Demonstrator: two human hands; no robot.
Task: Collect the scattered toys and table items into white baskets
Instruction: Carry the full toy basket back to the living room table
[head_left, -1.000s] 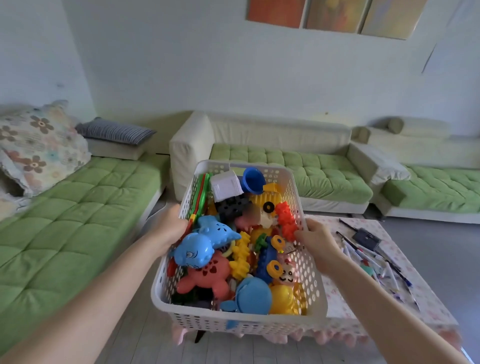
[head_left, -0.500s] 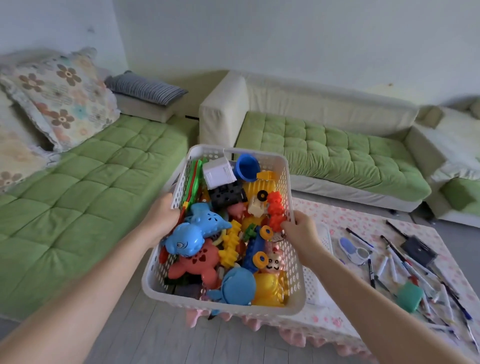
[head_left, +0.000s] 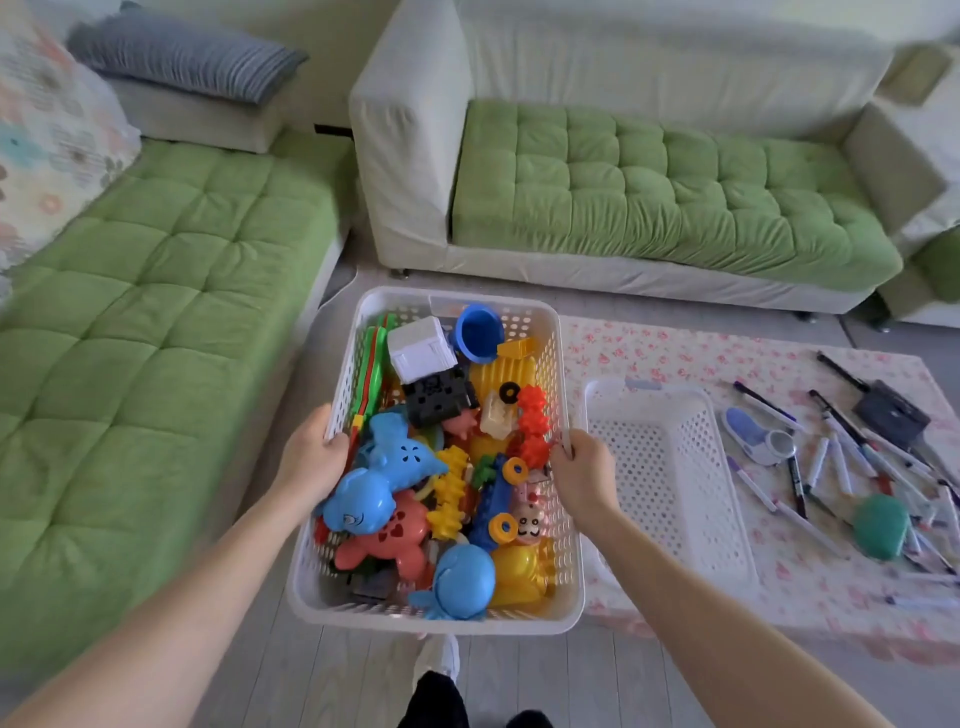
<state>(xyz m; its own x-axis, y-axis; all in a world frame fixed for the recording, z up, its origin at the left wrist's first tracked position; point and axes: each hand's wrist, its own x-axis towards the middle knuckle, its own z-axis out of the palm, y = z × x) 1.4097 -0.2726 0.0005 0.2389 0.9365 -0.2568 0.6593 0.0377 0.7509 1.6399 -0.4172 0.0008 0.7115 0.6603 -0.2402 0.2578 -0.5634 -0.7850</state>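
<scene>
Now I see the left hand (head_left: 311, 460) and right hand (head_left: 584, 470), fingers (head_left: 563, 441) clamped on the rims of the white basket (head_left: 436, 621) full of plastic toys (head_left: 395, 467), just left of the second basket (head_left: 670, 467) on the tabletop (head_left: 675, 353).

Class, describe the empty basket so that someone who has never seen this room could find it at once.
Find the low table with the pink floral cloth, before the green sofa. At its left end sits a white perforated basket, between the scattered markers and the toy-filled basket. Unlike that one, it holds nothing.
</scene>
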